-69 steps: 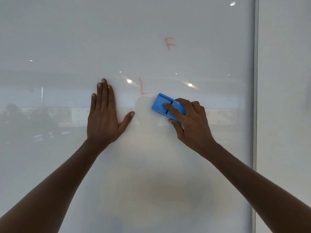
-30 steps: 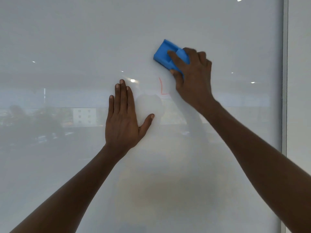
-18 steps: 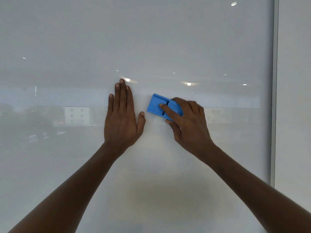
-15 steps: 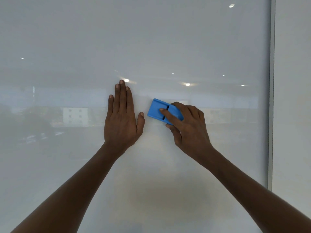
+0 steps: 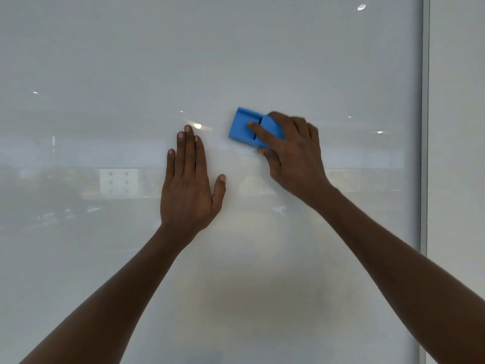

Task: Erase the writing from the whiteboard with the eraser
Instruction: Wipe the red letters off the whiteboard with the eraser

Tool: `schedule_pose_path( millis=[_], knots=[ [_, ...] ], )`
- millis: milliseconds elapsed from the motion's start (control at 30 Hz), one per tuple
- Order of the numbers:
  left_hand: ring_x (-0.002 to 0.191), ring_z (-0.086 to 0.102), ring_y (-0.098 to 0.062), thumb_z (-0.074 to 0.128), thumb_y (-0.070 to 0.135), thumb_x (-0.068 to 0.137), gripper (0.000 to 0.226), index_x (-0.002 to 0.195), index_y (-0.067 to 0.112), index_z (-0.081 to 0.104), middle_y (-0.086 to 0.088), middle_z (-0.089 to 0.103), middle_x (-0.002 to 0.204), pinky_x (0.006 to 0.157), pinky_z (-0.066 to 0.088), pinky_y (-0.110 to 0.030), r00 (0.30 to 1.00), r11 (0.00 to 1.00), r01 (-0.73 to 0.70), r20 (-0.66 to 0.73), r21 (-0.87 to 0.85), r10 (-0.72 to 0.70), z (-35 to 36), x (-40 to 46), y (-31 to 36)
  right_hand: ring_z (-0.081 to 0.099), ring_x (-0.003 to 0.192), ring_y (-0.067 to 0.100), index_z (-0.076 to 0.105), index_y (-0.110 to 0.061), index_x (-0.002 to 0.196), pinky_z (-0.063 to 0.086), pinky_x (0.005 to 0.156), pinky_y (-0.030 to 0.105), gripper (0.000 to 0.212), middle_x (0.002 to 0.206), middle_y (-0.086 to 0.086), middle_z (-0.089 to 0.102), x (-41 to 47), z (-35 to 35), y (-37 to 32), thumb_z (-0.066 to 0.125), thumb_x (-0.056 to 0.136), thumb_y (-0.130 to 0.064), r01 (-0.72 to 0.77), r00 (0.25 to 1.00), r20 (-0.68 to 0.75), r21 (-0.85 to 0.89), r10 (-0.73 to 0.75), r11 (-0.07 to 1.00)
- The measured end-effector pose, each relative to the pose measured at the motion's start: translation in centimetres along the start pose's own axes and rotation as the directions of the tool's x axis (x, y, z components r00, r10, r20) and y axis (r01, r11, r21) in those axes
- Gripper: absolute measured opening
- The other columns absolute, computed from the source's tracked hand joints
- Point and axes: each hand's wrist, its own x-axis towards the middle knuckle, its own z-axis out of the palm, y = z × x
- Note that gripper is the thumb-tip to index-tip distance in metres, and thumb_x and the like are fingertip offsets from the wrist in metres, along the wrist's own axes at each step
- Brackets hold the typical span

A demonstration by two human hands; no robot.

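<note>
Your right hand (image 5: 294,156) grips the eraser (image 5: 249,127) against the whiteboard (image 5: 262,61), seemingly clean; your left hand (image 5: 189,190), fingers flat, braces you.

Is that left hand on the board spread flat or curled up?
Spread flat. The left hand lies palm-down on the whiteboard, fingers straight and together, thumb angled out, holding nothing.

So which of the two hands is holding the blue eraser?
The right hand grips the blue eraser against the whiteboard; the left hand lies flat and empty.
</note>
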Motion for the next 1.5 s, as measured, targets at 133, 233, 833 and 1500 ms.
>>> schedule_pose_path(
  millis=[133, 233, 833, 1500],
  knots=[
    [0.162, 0.001, -0.032, 0.036, 0.045, 0.105, 0.08, 0.163, -0.004, 0.01, -0.021, 0.004, 0.173, 0.132, 0.008, -0.045, 1.0, 1.0, -0.01, 0.002, 0.009, 0.01, 0.2, -0.1, -0.1, 0.049, 0.116, 0.034, 0.052, -0.031, 0.14, 0.034, 0.093, 0.039, 0.047, 0.139, 0.011, 0.051, 3.4, -0.4, 3.0, 0.057, 0.092, -0.028, -0.08, 0.997, -0.02, 0.009, 0.08, 0.997],
    [0.162, 0.001, -0.031, 0.034, 0.047, 0.105, 0.08, 0.163, -0.004, 0.01, -0.021, 0.003, 0.173, 0.132, 0.007, -0.044, 1.0, 0.999, -0.013, -0.002, 0.03, 0.013, 0.2, -0.1, -0.1, 0.048, 0.117, 0.035, 0.049, -0.032, 0.142, 0.036, 0.095, 0.039, 0.048, 0.137, 0.011, 0.049, 5.2, -1.2, 6.9, 0.053, 0.094, -0.035, -0.173, 0.983, -0.052, 0.022, 0.174, 0.985],
    [0.162, 0.002, -0.031, 0.033, 0.048, 0.107, 0.08, 0.163, -0.003, 0.01, -0.021, 0.004, 0.173, 0.132, 0.005, -0.042, 1.0, 0.999, -0.004, -0.029, 0.033, 0.005, 0.4, 0.0, 0.0, 0.043, 0.122, 0.034, 0.042, -0.03, 0.146, 0.033, 0.098, 0.04, 0.05, 0.141, 0.012, 0.044, -0.2, -1.6, 12.2, 0.046, 0.097, -0.035, -0.542, 0.825, -0.173, 0.024, 0.538, 0.84],
    [0.162, 0.0, -0.03, 0.034, 0.045, 0.105, 0.079, 0.163, -0.002, 0.008, -0.019, 0.002, 0.173, 0.131, 0.002, -0.04, 1.0, 1.0, 0.011, 0.012, 0.001, -0.011, 0.1, 0.0, 0.0, 0.05, 0.102, 0.025, 0.051, -0.025, 0.141, 0.047, 0.081, 0.039, 0.047, 0.129, 0.009, 0.053, -6.9, 0.8, -4.5, 0.056, 0.095, -0.031, -0.191, 0.982, 0.021, 0.165, 0.19, 0.968]
  ],
)
